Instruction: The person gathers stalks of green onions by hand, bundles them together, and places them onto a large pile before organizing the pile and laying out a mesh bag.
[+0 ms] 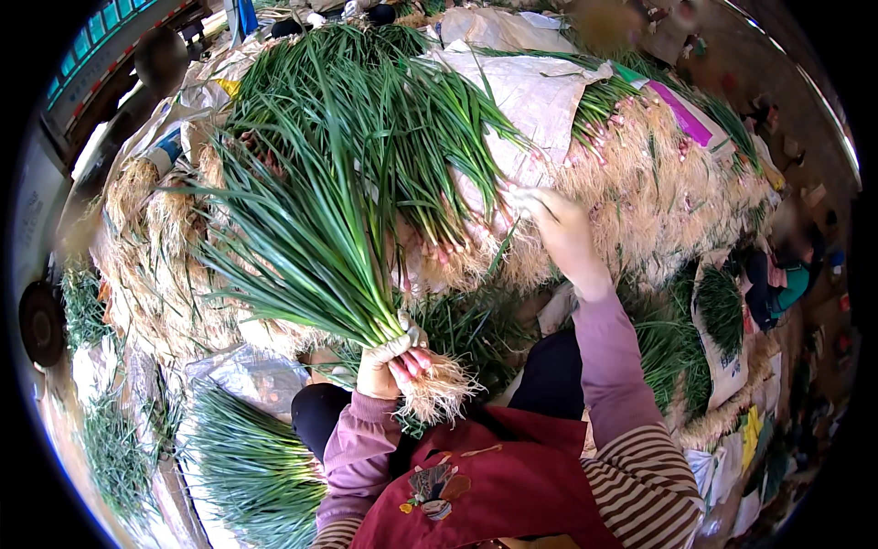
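Note:
My left hand is closed round the lower stems of a thick bunch of green garlic. Its pinkish bulbs and pale, stringy roots stick out to the right, while the long leaves fan up and left. Out at the pile, my right hand has its fingers drawn together by the root ends of loose green garlic stalks lying on a pale sheet. What sits between those fingertips is too small to make out. Pale coverings show on fingers of both hands.
A big heap edged with dry-looking roots spreads ahead, partly under a white woven sack. More leafy bundles lie at my lower left. A clear plastic bag is beside them. Another person is at the far right.

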Demonstrator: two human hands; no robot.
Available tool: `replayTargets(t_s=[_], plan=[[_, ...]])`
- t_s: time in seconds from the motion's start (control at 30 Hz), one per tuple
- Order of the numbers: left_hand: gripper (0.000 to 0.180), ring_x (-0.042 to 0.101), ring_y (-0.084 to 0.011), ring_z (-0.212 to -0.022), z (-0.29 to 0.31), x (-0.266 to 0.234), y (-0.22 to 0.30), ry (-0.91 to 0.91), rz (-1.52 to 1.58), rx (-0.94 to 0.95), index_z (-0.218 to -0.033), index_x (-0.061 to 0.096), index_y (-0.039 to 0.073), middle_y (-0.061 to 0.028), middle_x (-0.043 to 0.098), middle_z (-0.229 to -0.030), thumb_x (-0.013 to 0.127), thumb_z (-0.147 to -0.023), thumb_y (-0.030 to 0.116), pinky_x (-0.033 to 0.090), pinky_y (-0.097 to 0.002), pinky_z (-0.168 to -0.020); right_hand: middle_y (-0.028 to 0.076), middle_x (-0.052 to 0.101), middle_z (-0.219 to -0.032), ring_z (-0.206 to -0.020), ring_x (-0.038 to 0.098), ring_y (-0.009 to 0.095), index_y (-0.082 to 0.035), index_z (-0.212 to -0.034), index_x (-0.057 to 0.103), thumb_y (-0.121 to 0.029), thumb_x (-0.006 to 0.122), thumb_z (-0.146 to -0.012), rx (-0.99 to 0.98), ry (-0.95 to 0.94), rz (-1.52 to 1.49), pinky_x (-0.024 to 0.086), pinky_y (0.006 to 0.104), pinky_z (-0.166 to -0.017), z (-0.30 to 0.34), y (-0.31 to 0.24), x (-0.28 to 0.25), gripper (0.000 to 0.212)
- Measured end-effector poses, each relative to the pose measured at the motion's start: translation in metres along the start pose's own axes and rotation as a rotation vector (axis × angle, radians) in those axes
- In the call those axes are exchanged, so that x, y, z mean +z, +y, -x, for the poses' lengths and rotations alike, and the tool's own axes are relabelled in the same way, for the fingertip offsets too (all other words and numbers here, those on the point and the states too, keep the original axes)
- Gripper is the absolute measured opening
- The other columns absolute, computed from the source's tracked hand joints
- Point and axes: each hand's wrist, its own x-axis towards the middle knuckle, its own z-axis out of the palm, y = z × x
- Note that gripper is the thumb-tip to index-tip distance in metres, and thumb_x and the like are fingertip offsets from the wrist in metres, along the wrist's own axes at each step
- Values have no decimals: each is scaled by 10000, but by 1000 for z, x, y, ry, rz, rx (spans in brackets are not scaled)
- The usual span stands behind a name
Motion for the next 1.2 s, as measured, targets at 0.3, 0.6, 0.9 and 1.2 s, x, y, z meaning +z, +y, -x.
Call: replayTargets(t_s=[0.3, 0.6, 0.9, 1.2], plan=[[274, 613, -200, -548, -6, 6, -9, 38, -13, 79, -1020, 539, -33, -149, 625, -828, 626, -775, 53, 433, -199, -386, 53, 491, -598, -520, 454, 154, -17, -736, 578, -201, 520, -864, 451, -173, 491, 393, 349, -524, -52, 6, 19, 232], [263, 547, -118, -432, -10, 15, -13, -19, -183, -44, -912, 592, -93, -156, 651, -747, 584, -784, 136, 376, -164, -332, 41, 603, -720, -660, 487, 68, 48, -838, 633, -174, 624, -853, 512, -386, -216, 414, 238, -590, 94, 3, 89, 222], [243, 578, -154, -520, -14, 0, -17, -7, -114, -81, -929, 550, -68, -213, 641, -779, 580, -797, 133, 454, -221, -442, 25, 578, -630, -487, 467, 69, 33, -780, 622, -77, 569, -862, 521, -264, -607, 368, 205, -461, 89, -10, 131, 147], [313, 584, -166, -511, -5, 1, -17, -26, -97, -30, -1007, 544, -87, -224, 635, -790, 587, -769, 112, 411, -165, -392, 39, 570, -616, -465, 485, 102, 18, -796, 622, -268, 584, -881, 581, -545, 72, 395, 265, -431, 86, 47, 114, 301]])
